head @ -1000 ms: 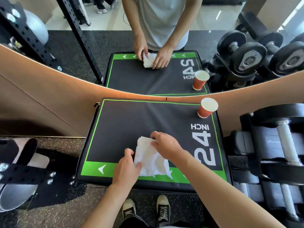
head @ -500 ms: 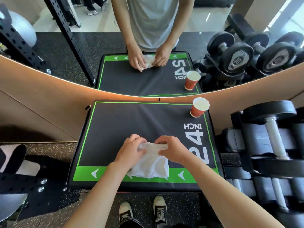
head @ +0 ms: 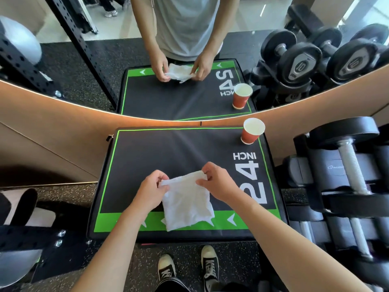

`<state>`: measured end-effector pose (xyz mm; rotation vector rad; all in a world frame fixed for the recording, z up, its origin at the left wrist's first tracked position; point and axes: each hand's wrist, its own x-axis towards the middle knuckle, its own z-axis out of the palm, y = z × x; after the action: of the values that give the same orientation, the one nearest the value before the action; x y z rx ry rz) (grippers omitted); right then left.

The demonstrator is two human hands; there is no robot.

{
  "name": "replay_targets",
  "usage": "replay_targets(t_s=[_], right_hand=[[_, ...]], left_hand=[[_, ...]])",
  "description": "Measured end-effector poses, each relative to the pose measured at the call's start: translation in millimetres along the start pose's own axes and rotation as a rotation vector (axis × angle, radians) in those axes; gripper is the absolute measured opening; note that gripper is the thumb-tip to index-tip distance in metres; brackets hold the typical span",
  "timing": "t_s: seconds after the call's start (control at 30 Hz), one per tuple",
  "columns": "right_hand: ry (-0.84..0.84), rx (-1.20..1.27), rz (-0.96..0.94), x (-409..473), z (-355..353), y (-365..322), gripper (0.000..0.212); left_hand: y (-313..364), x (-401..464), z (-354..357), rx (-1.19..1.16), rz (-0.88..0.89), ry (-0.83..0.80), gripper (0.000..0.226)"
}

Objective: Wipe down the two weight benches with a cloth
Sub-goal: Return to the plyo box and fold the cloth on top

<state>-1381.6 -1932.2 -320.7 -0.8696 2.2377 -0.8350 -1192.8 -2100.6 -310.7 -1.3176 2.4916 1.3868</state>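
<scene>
A white cloth [head: 187, 202] is held at its far edge by both hands above the black, green-bordered bench [head: 160, 152]. The far left corner of the cloth is pinched between the thumb and curled fingers [head: 162, 178] of the left hand [head: 152, 189]. The far right corner is pinched in the same way by the right hand [head: 217, 182], whose fingers [head: 207, 167] are curled over the edge. Between the two grips the far edge is drawn nearly straight. Nearer the person than the fingers, the rest of the cloth is spread over the bench surface and reaches onto the green strip with white arrow marks; whether its far edge is lifted clear of the surface or lies on it cannot be determined from this view.

To the right of the right-hand fingers, the white marking "24 INCH" is printed on the bench. Beyond and to the right of the fingers, an orange paper cup [head: 252, 131] stands upright at the far right corner of the bench, well apart from the cloth. A rack of dumbbells [head: 347, 169] is located further right, beside the bench. Beyond the bench a mirror [head: 189, 49] is mounted, in which the bench, cup, cloth and hands are reflected. A pair of black-and-white shoes [head: 187, 266] is visible on the speckled floor [head: 69, 199] below the forearms.
</scene>
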Motion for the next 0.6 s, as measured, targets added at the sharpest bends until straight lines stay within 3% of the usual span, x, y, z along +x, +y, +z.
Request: replay_targets(t_s=[0.13, 0.3, 0.37, 0.47, 0.6], right_hand=[[0.09, -0.13, -0.082, 2, 6, -5, 0.027], [-0.054, -0.259, -0.417, -25, 24, -12, 0.036], [-0.092, -0.332, -0.516, -33, 34, -13, 0.039], [-0.123, -0.421, -0.554, -39, 45, -12, 0.04], [-0.083, -0.476, -0.607, -42, 55, -5, 0.04]], left_hand=[[-9, -11, -6, 0.306, 0.055, 0.113, 0.031], [-14, -30, 2, 0.45, 0.296, 0.351, 0.045], [-16, -40, 11, 0.488, 0.417, 0.284, 0.045], [-26, -53, 21, 0.533, 0.442, 0.111, 0.047], [-43, -56, 22, 0.571, 0.457, 0.092, 0.051]])
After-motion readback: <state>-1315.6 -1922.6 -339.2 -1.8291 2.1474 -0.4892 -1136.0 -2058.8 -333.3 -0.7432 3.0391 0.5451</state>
